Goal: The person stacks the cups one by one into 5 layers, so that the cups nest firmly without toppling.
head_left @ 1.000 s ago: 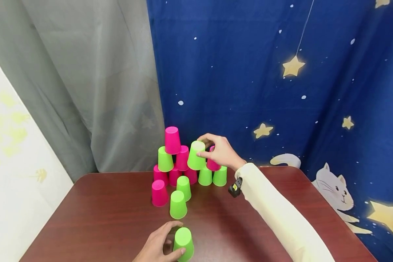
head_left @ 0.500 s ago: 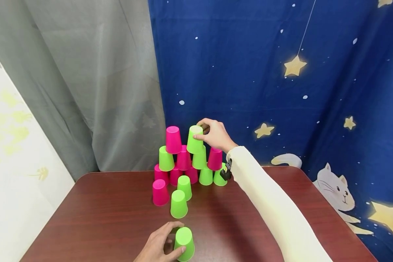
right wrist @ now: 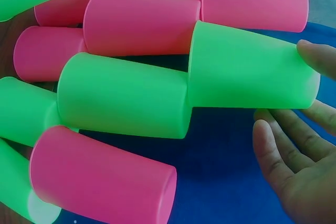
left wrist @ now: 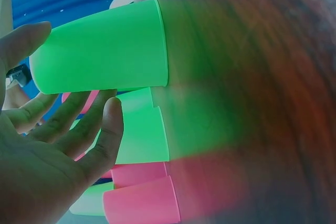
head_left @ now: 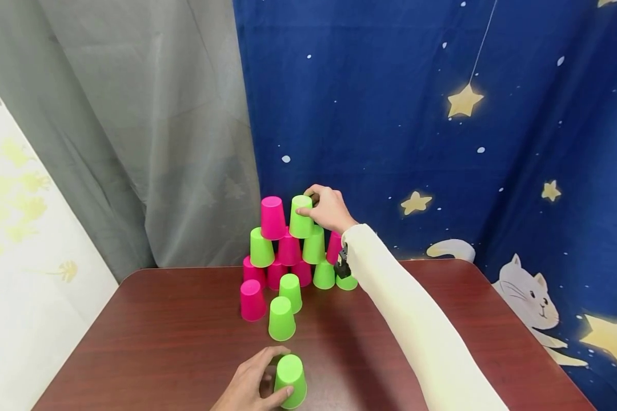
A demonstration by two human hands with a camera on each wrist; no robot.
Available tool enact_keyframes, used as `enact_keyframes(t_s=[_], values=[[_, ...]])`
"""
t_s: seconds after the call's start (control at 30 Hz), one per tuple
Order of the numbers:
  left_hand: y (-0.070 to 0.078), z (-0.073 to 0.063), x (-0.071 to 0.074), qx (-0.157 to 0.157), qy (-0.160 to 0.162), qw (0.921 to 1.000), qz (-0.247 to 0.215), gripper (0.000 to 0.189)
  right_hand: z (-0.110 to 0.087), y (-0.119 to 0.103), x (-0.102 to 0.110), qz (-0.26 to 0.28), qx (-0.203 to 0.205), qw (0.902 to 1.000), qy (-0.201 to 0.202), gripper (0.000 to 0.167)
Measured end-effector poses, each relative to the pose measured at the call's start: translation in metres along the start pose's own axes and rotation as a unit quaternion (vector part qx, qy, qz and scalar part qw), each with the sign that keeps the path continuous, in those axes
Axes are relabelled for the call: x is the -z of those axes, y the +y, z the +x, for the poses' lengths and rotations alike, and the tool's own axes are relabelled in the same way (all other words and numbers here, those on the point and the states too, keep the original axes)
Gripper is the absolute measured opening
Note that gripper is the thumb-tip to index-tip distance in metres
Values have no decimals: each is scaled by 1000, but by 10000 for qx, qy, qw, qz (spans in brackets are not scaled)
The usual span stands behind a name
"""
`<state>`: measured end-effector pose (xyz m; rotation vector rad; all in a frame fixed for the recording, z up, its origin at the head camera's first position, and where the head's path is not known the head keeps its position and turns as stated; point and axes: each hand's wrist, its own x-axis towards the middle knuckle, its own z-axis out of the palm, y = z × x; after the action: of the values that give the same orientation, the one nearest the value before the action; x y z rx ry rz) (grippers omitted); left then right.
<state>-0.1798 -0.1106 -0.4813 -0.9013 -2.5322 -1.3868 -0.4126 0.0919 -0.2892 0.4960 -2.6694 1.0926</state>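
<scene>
My right hand [head_left: 330, 210] pinches an upside-down green cup [head_left: 301, 220] near its closed end, with the thumb on one side and fingers on the other. That cup sits over the pink cup [head_left: 289, 249] and green cup [head_left: 314, 245] of the row below, beside an upper pink cup [head_left: 273, 218]. In the right wrist view the green cup's [right wrist: 252, 69] rim meets the bases of the cups beneath. Near the front of the table, my left hand [head_left: 252, 381] grips another upside-down green cup [head_left: 291, 381], its thumb against the cup's side [left wrist: 100, 51].
The stack's bottom row has pink cups and green cups [head_left: 324, 275] near the back edge of the brown table [head_left: 175, 337]. A pink cup [head_left: 252, 301] and two green cups [head_left: 281, 319] stand in front. Grey and blue curtains [head_left: 365, 114] hang behind.
My right hand has raised the green cup from in front of the second row, then shifted it left to the upper row beside the pink cup. The left hand stays on its cup.
</scene>
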Motion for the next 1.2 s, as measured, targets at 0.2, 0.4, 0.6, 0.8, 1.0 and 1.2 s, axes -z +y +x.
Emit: enact_keyframes(t_s=[0.2,0.4,0.6,0.8,1.0,1.2], values=[[-1,0,-1,-173,93,9997,145,46,0,0,0,6,-27,10000,47,41],[2,2,0,-45,-5,9998,191,46,0,1,-1,59,-44,10000,51,42],[7,5,6,57,-186,9996,188,47,0,3,-1,4,-26,10000,-33,55],[11,12,12,-734,245,9932,872,48,-6,5,6,87,26,9999,-49,63],[22,23,20,-360,139,9941,1013,46,-20,14,14,115,126,9998,-107,61],[31,41,33,-631,95,9952,741,46,-45,30,18,289,149,9993,-204,56]])
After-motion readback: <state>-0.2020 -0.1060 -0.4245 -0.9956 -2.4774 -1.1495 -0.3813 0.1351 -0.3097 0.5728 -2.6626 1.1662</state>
